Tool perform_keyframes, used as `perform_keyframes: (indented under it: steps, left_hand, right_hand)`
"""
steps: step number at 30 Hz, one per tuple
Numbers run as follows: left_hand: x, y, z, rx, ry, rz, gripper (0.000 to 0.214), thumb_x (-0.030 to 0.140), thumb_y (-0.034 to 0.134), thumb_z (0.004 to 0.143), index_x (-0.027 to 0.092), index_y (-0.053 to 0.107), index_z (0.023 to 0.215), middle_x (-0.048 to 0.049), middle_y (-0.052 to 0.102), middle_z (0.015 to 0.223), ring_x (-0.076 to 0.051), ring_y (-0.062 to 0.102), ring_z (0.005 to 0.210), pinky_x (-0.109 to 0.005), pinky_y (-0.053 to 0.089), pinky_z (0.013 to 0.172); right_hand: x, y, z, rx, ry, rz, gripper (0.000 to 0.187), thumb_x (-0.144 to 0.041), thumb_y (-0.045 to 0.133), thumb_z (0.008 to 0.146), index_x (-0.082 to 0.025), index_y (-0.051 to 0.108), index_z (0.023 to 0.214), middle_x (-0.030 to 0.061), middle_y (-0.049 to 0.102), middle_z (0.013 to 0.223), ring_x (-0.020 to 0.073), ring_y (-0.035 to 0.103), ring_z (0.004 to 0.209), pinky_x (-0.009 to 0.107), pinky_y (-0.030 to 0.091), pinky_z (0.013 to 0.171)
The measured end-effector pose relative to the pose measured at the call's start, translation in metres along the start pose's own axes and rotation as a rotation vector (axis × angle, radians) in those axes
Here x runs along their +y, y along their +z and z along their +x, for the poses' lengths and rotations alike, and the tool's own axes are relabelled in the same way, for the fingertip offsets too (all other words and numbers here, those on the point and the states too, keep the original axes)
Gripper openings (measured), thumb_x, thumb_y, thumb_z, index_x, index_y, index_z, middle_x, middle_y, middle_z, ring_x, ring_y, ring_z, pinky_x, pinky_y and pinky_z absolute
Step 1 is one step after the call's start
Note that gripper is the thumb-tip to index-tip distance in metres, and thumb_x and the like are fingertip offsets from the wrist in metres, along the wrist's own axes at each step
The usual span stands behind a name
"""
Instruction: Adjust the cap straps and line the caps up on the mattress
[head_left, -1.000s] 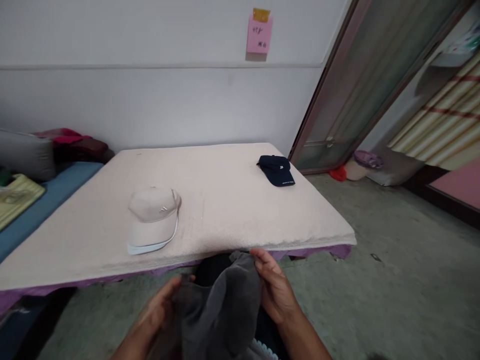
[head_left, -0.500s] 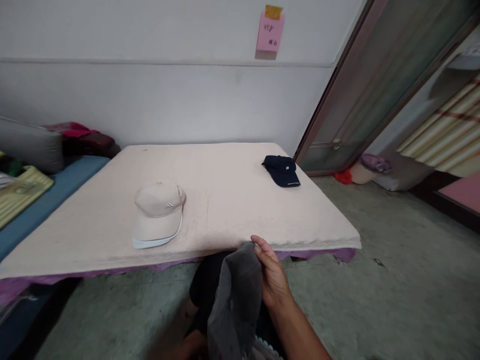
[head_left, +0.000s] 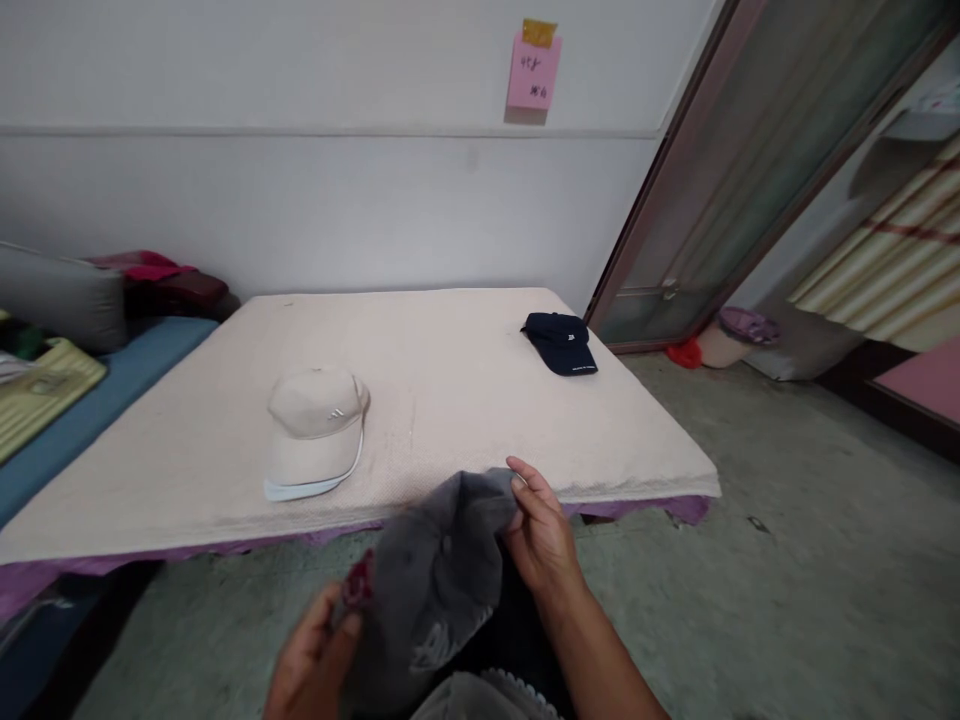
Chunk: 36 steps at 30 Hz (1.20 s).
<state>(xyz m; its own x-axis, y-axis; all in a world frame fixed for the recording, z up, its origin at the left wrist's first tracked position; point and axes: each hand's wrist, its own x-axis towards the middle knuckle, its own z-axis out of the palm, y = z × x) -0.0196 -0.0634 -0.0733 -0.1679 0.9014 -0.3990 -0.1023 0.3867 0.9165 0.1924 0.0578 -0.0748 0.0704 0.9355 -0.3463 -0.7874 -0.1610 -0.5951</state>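
A dark grey cap [head_left: 427, 570] hangs between my two hands, just in front of the bed's near edge. It looks soft and crumpled, with light stitching low on its front and a dark red patch on its left side. My right hand [head_left: 544, 535] pinches the far right edge of the cap between thumb and fingers. At the cap's left, near the red patch, my left hand [head_left: 319, 645] grips it, slightly blurred. A cream cap [head_left: 319, 420] with a pale blue brim edge rests on the bed, brim toward me. Farther right lies a navy cap [head_left: 559, 342].
The bed [head_left: 450, 380] has a pale cover and a purple cloth under its edge. To the left are a grey cushion [head_left: 64, 295] and a blue mat [head_left: 165, 345]. A pink note [head_left: 534, 72] is taped to the wall. A bin [head_left: 731, 340] stands by the sliding door [head_left: 697, 180].
My left hand has come up from the bottom of the view and taken hold of the grey cap's left side. The cap, earlier hanging from my right hand, is now spread out to the left.
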Motion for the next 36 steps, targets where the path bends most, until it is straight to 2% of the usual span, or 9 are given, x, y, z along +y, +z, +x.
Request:
perform_keyframes:
  steps: [2, 5, 10, 15, 22, 25, 27, 32, 36]
  left_hand:
    - [0.018, -0.009, 0.007, 0.1, -0.027, -0.187, 0.039, 0.047, 0.072, 0.066, 0.027, 0.064, 0.099, -0.0014, 0.072, 0.077, -0.024, 0.065, 0.074, -0.028, 0.05, 0.06]
    - [0.041, -0.013, 0.015, 0.084, 0.003, -0.369, 0.05, 0.039, 0.071, 0.069, 0.027, 0.059, 0.116, -0.0029, 0.073, 0.09, -0.025, 0.067, 0.08, -0.03, 0.052, 0.066]
    - [0.05, -0.014, 0.031, 0.062, 0.054, -0.375, 0.049, 0.033, 0.07, 0.073, 0.027, 0.056, 0.12, -0.0029, 0.072, 0.101, -0.024, 0.066, 0.089, -0.031, 0.052, 0.075]
    - [0.064, -0.025, 0.062, 0.067, 0.159, -0.306, 0.044, 0.033, 0.07, 0.074, 0.024, 0.058, 0.115, -0.004, 0.071, 0.104, -0.022, 0.065, 0.094, -0.029, 0.049, 0.08]
    - [0.148, -0.043, 0.11, 0.096, 0.469, -0.223, 0.042, 0.029, 0.071, 0.072, 0.021, 0.06, 0.112, -0.0041, 0.07, 0.101, -0.02, 0.065, 0.085, -0.028, 0.05, 0.074]
    - [0.186, -0.059, 0.148, 0.143, 0.647, -0.184, 0.044, 0.028, 0.069, 0.072, 0.02, 0.059, 0.114, -0.0047, 0.069, 0.102, -0.019, 0.063, 0.085, -0.028, 0.05, 0.075]
    - [0.198, -0.074, 0.181, 0.27, 0.665, -0.067, 0.046, 0.031, 0.063, 0.075, 0.019, 0.056, 0.119, -0.0049, 0.068, 0.101, -0.017, 0.063, 0.082, -0.029, 0.049, 0.074]
    - [0.171, -0.115, 0.256, 0.519, 0.391, 0.233, 0.04, 0.025, 0.062, 0.068, 0.008, 0.062, 0.104, -0.0047, 0.067, 0.072, -0.019, 0.059, 0.067, -0.03, 0.047, 0.061]
    - [0.135, -0.14, 0.282, 0.627, 0.323, 0.427, 0.031, 0.029, 0.062, 0.066, 0.01, 0.066, 0.091, -0.0069, 0.068, 0.074, -0.023, 0.059, 0.072, -0.03, 0.044, 0.061]
  right_hand:
    - [-0.003, -0.001, -0.002, -0.008, -0.005, -0.014, 0.039, -0.02, 0.077, 0.063, -0.021, 0.064, 0.1, -0.0005, 0.068, 0.07, 0.0119, 0.06, 0.06, 0.022, 0.046, 0.058]
    - [-0.002, 0.001, -0.005, -0.059, 0.031, -0.039, 0.039, -0.021, 0.076, 0.065, -0.021, 0.063, 0.102, 0.0014, 0.069, 0.072, 0.0132, 0.061, 0.062, 0.024, 0.047, 0.06]
    - [0.013, -0.004, -0.004, -0.124, 0.079, -0.115, 0.039, -0.026, 0.074, 0.069, -0.019, 0.063, 0.106, 0.0047, 0.071, 0.083, 0.0159, 0.063, 0.07, 0.026, 0.047, 0.063]
    - [0.033, -0.021, 0.002, -0.118, 0.086, -0.191, 0.035, -0.028, 0.071, 0.073, -0.017, 0.063, 0.106, 0.0026, 0.068, 0.074, 0.0115, 0.056, 0.056, 0.022, 0.04, 0.05]
    - [0.042, -0.03, 0.009, -0.08, 0.121, -0.235, 0.035, -0.029, 0.073, 0.071, -0.015, 0.064, 0.101, 0.0037, 0.067, 0.074, 0.0104, 0.055, 0.055, 0.02, 0.038, 0.048]
    - [0.043, -0.031, 0.014, -0.065, 0.136, -0.233, 0.032, -0.028, 0.074, 0.07, -0.016, 0.066, 0.099, 0.0035, 0.066, 0.073, 0.0102, 0.054, 0.055, 0.02, 0.038, 0.049]
    - [0.045, -0.03, 0.017, -0.047, 0.147, -0.231, 0.032, -0.028, 0.075, 0.069, -0.016, 0.067, 0.097, 0.0035, 0.066, 0.072, 0.0103, 0.054, 0.054, 0.02, 0.039, 0.049]
    - [0.05, -0.034, 0.024, -0.024, 0.15, -0.231, 0.031, -0.029, 0.076, 0.066, -0.017, 0.068, 0.093, 0.0038, 0.066, 0.07, 0.0103, 0.053, 0.052, 0.02, 0.037, 0.046]
    - [0.054, -0.042, 0.033, -0.009, 0.155, -0.245, 0.033, -0.03, 0.077, 0.064, -0.016, 0.068, 0.092, 0.0038, 0.065, 0.069, 0.0106, 0.053, 0.051, 0.02, 0.037, 0.045]
